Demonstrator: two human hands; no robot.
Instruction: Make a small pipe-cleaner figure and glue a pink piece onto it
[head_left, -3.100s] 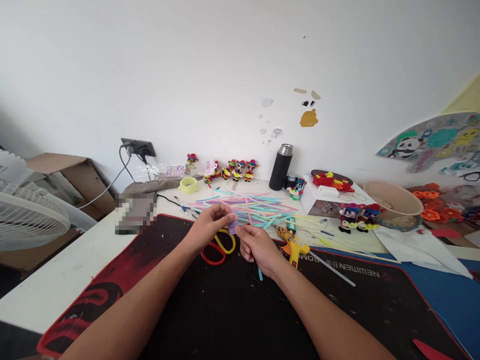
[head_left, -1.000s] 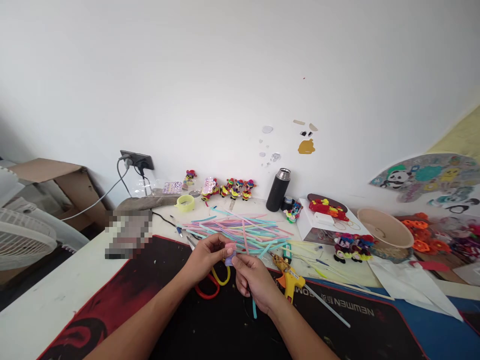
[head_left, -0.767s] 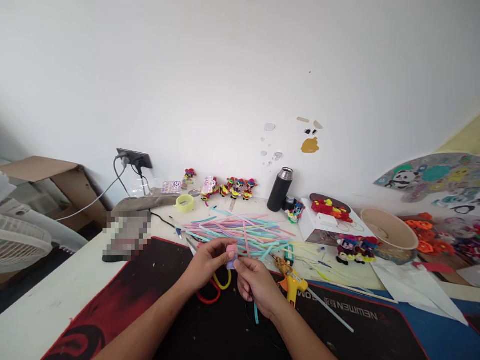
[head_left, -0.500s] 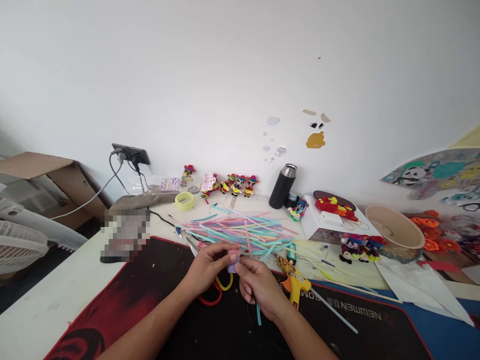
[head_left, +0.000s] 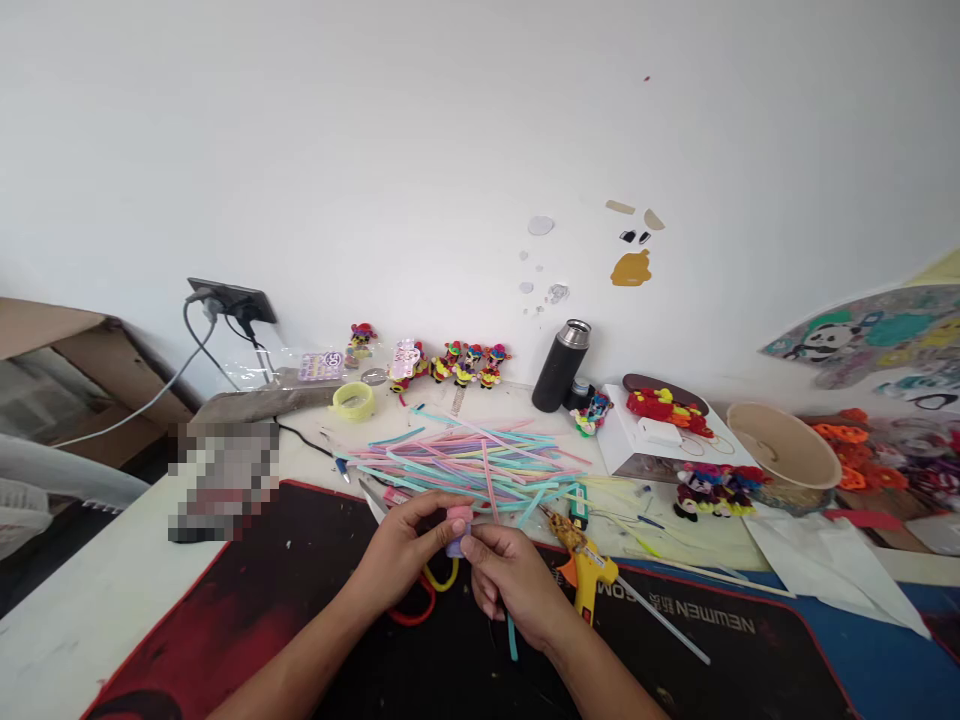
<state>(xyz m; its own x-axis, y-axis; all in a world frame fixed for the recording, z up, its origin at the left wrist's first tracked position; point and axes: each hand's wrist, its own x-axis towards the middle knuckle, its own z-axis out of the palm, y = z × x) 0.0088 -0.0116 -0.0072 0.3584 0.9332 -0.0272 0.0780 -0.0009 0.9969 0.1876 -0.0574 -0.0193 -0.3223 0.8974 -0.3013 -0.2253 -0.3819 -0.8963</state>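
Carrying everything else, one white worktop (head_left: 90,590) spans the lower part of my remote view. One black-and-red mat (head_left: 247,570), along its front. One heap of pastel strips (head_left: 442,455) behind the hands, too overlapped for me to count. One white box (head_left: 616,432), right rear; one beige bowl (head_left: 814,450) just beside it. Bare hands, two, above the mat: the left hand (head_left: 401,555), its grip pinching a pink-and-purple piece (head_left: 460,514); the right hand (head_left: 517,580), its grip closed against that piece's purple end. One black flask (head_left: 559,375), left of the box. One yellow glue gun (head_left: 591,570), just right of the right hand and closest in the way on that side. One pair of scissors (head_left: 411,620), red and yellow handles, partly screened from me by the left hand. Small figures (head_left: 466,368): three together at the rear, two before the bowl, one beside the flask. One yellow ring (head_left: 352,412), left of the heap. One turquoise strip (head_left: 512,638), hanging beneath the right hand; what holds it, I cannot tell.
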